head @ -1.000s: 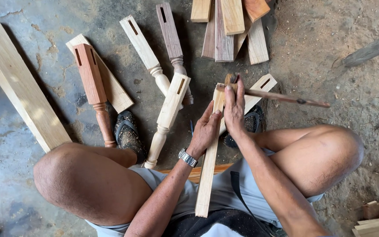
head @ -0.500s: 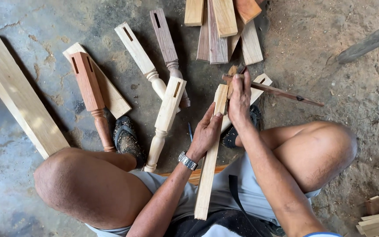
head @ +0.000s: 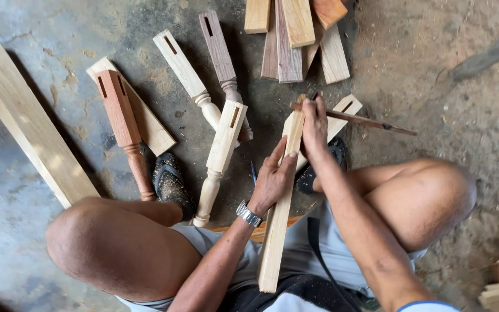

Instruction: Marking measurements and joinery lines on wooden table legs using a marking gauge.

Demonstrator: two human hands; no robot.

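While the left hand point(head: 272, 182) wraps the pale wooden slat point(head: 278, 214) just below its upper third, its grip closed on the wood with the thumb laid along the face, the right hand point(head: 314, 124) sits at the slat's far end, fingers curled around a thin dark rod-like tool point(head: 365, 120). Compared with a second ago, the right hand has slid a little further up and the tool has swung closer to the slat's tip; I judge that the work at that end is under way rather than finished. What the tool's near end is doing to the wood I cannot tell, since the hand hides it.

The slat's long axis runs away from the body, its near end over the lap, its far end tipped slightly rightward beyond the left grip, close to the feet on the concrete floor point(head: 41, 46). The tool crosses that axis, pointing right from the right grip. Left of both grips lie several turned legs, the nearest a pale turned leg point(head: 220, 156), then a reddish turned leg point(head: 123, 130); beyond the grips is a stack of short boards point(head: 295, 34).
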